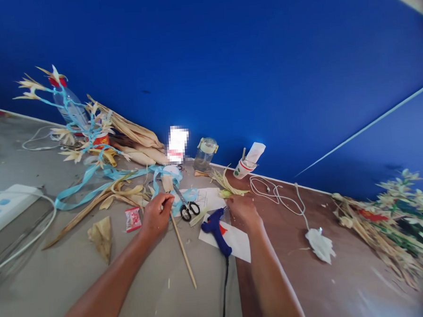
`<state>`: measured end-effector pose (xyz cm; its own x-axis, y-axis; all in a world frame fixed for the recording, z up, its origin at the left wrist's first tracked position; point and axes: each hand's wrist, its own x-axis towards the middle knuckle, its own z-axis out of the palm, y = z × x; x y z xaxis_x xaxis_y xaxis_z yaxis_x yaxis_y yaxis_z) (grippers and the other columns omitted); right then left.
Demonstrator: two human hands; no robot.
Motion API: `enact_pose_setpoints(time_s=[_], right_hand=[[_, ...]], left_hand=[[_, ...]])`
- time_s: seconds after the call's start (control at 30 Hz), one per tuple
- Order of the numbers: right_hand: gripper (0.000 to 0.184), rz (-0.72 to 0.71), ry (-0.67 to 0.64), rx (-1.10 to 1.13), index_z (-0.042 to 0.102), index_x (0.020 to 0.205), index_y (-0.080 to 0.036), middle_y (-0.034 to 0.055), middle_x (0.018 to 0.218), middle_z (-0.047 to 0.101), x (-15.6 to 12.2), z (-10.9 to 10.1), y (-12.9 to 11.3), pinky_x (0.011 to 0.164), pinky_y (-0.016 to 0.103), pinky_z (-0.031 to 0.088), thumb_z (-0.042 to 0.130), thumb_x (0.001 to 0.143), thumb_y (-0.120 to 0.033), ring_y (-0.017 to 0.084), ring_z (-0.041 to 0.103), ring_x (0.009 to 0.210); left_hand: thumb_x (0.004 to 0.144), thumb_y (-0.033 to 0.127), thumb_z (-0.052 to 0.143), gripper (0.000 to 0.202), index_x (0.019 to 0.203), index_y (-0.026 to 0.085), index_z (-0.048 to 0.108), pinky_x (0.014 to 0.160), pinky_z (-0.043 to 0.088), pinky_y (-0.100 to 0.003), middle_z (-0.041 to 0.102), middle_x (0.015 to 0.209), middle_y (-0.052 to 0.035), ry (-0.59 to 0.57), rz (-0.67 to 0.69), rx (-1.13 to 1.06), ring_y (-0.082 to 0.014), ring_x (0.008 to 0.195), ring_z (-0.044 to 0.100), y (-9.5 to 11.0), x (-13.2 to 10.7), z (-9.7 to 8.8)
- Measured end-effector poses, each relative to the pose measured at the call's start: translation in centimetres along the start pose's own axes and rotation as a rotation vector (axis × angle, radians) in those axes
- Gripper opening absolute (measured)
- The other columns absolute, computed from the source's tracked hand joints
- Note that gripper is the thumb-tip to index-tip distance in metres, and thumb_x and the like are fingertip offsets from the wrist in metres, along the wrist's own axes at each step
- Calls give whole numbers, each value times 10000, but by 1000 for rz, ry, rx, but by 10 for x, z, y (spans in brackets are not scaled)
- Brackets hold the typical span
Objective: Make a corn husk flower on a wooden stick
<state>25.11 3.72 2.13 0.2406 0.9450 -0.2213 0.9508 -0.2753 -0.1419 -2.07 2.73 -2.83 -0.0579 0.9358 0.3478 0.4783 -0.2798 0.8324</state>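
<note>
Background: blue wall (pixel 229 82) behind the grey-and-brown counter (pixel 211 295). Husk flowers (pixel 71 156) stand at 11 o'clock from the left hand (pixel 158 213). Its fingers are curled narrow; any grip cannot be confirmed. Wooden stick (pixel 183 250): 5 o'clock, upper end beside this hand. Scissors (pixel 189 207): 3 o'clock. Glue gun (pixel 213 224): 8 o'clock from the right hand (pixel 243 211), fingertips obscured, state indeterminable.

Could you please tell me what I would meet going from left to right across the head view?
White power strip, dry husk piece, red packet, left hand, black-handled scissors, blue glue gun, right hand, crumpled white piece, dried husk bundle.
</note>
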Motion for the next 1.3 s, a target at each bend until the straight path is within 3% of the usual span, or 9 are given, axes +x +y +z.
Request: enact_pose_setpoints(time_s=[0.13,0.27,0.43,0.53,0.6,0.73,0.8,0.97,1.3], right_hand=[[394,114,-18,28,730,910,-108,229,952,703,8,1,1,797,384,474,422,872,-350,324,652,987],[466,185,48,48,696,1064,-88,243,1091,658,1,-24,18,846,408,476,358,901,-364,328,633,1042],[565,183,563,218,454,1389,-187,210,1452,368,-15,-47,12,931,415,452,461,867,-405,305,581,1140],[406,-166,426,381,613,1216,-177,127,1214,626,-14,-30,-25,970,345,440,397,905,-324,236,585,1135],[366,-333,294,397,639,1166,-170,108,1176,655,-10,-10,-55,985,328,432,417,898,-286,220,597,1109],[529,-354,228,263,450,1364,-120,175,1361,505,5,24,-98,969,340,433,489,845,-215,253,536,1196],[502,-321,135,191,494,1322,-143,170,1308,552,12,31,-107,917,330,453,514,826,-210,252,580,1129],[255,-345,158,297,698,925,-197,84,964,718,12,23,-109,821,305,460,471,816,-152,213,647,918],[238,-379,394,1131,645,962,-164,7,762,631,-25,-18,-111,596,256,446,548,765,-257,119,519,597]], left_hand=[[852,344,478,228,807,192,642,672,438,-277,668,754,-34,12,25,-3,-175,702,594,0,1,-1],[862,331,470,234,827,180,646,660,439,-275,662,755,-30,24,24,-6,-167,697,594,-1,0,0],[866,320,473,227,841,180,649,647,433,-267,658,749,-20,26,8,15,-156,682,585,-3,-1,2],[863,324,475,226,829,182,648,649,432,-267,657,746,-17,25,6,13,-155,680,584,-4,-1,1],[860,330,476,228,827,182,647,643,431,-265,656,744,-17,26,9,0,-154,673,582,-4,-1,0],[861,350,477,244,803,182,644,629,424,-263,658,733,-22,37,21,-13,-155,666,579,-3,0,-1],[865,357,472,259,779,180,639,619,418,-263,644,695,-20,45,30,-5,-153,642,569,-3,0,-2],[884,342,455,252,783,185,625,639,430,-271,636,711,-24,52,56,-18,-155,663,575,-5,0,-1],[832,292,551,264,1070,199,618,920,449,-409,601,1067,-99,49,142,76,-247,1042,567,-15,2,4]])
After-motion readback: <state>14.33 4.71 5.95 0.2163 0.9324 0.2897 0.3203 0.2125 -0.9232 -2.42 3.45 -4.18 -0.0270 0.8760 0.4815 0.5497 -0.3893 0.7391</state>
